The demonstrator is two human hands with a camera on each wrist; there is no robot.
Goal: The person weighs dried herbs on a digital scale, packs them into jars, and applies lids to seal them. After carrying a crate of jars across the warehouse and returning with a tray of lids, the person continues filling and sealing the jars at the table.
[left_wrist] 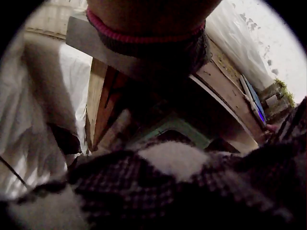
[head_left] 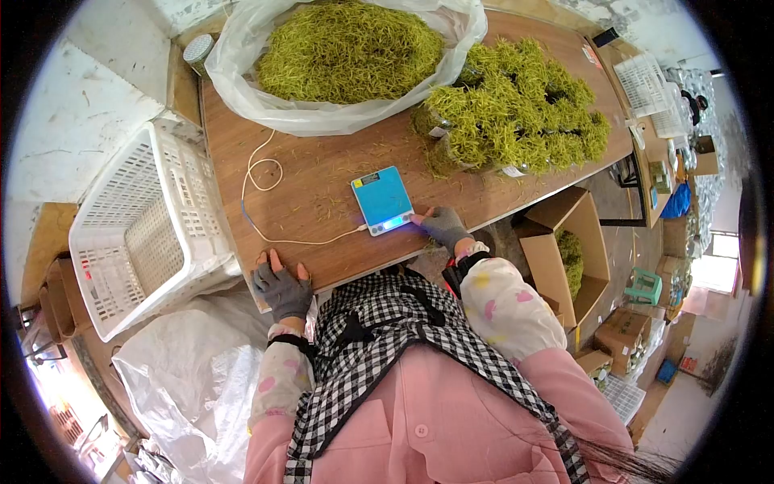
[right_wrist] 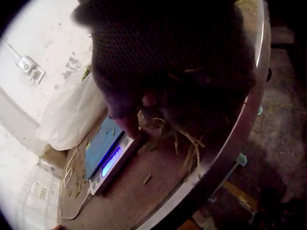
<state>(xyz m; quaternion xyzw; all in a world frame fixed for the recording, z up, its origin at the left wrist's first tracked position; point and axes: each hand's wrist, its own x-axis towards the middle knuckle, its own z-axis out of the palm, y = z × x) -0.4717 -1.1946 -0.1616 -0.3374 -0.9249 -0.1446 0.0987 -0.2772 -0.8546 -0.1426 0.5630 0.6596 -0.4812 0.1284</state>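
Observation:
A digital kitchen scale (head_left: 381,194) with a blue top and a lit display (head_left: 393,223) lies on the brown table (head_left: 322,194). My right hand (head_left: 443,227), in a grey fingerless glove, touches the button end of the scale with a bare fingertip, also seen in the right wrist view. Frayed strands (right_wrist: 195,143) hang beneath that glove. At the table's front edge, left of the scale, my left hand (head_left: 283,290) rests with its gloved fingers spread, holding nothing. A white cable (head_left: 310,241) runs from the scale across the tabletop.
A large clear plastic bag (head_left: 347,121) of green, needle-like plant strands stands at the back. Filled jars topped with more green strands (head_left: 516,113) crowd the right side. A white plastic crate (head_left: 149,234) is at the left; an open cardboard box (head_left: 592,258) stands below the table's right edge.

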